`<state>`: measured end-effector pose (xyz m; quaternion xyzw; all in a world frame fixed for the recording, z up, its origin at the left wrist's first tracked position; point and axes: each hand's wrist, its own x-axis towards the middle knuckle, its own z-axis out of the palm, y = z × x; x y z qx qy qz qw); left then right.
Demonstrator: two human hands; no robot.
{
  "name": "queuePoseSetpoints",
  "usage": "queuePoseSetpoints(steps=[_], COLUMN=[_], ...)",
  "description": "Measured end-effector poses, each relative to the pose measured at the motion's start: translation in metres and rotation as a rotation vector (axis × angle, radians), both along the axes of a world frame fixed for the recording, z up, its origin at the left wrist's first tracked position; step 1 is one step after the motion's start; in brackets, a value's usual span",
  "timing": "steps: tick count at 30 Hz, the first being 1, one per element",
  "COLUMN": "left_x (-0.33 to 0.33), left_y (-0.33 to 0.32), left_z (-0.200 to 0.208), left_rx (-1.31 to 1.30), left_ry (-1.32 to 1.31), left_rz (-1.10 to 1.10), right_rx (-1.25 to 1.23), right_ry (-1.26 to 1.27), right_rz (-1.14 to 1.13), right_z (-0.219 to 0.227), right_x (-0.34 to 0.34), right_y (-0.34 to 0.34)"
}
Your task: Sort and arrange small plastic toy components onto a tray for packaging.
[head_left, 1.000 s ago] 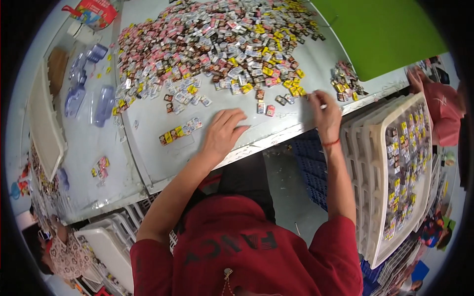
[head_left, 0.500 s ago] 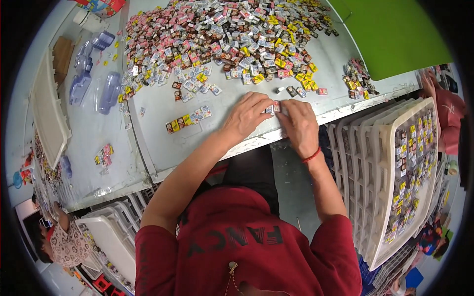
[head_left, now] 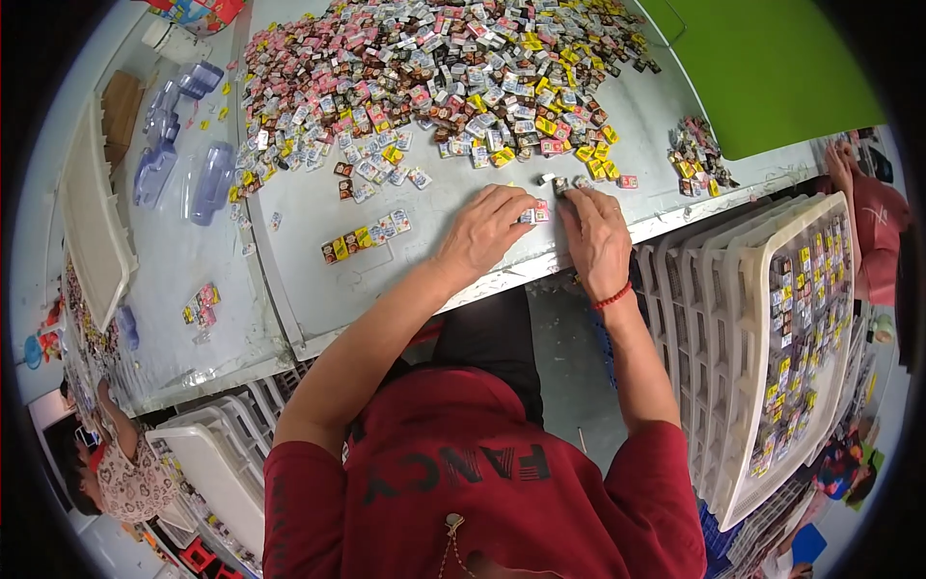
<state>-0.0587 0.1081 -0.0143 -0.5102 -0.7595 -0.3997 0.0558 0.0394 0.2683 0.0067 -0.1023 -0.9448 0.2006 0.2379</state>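
Note:
Near the table's front edge, my left hand [head_left: 487, 230] is closed, its thumb and fingers around the end of a short row of small printed boxes. A pink box [head_left: 541, 210] shows at the row's right end. Just right of it my right hand [head_left: 598, 236] is curled, fingertips on a small dark box [head_left: 560, 185]. A small white piece [head_left: 546, 179] and a grey box [head_left: 581, 181] lie beside those fingertips. To the left, a straight row of brown, yellow and white boxes [head_left: 365, 236] lies on the table.
A large pile of mixed boxes [head_left: 434, 87] covers the far table, with a smaller heap [head_left: 699, 154] at right. Clear plastic containers [head_left: 214, 183] lie left. Stacked white trays [head_left: 762, 357] stand right, below a green board [head_left: 772, 68]. Other people sit at both sides.
My right hand has moved away from the short row, slightly right and up, to the small dark box, which has shifted a little left. My left hand has stayed at the row.

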Motion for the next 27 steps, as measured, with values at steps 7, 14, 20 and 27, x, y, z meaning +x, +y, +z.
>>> queuePoseSetpoints(steps=[7,14,20,27], left_x=[-0.007,0.006,0.013,0.045], left_y=[0.011,0.015,0.026,-0.054], left_z=[-0.011,-0.015,-0.011,0.012], left_rx=[0.026,0.061,0.046,0.171], left_ry=[0.029,0.077,0.156,-0.021], left_rz=[-0.044,0.056,-0.011,0.129], right_rx=[-0.032,0.005,-0.023,-0.160], right_ry=[-0.062,-0.040,-0.060,-0.043], right_rz=[0.093,0.239,0.175,0.319], right_z=[0.009,-0.010,-0.013,0.007], right_x=[-0.008,-0.013,-0.007,-0.012], right_y=[0.014,0.024,0.029,-0.029])
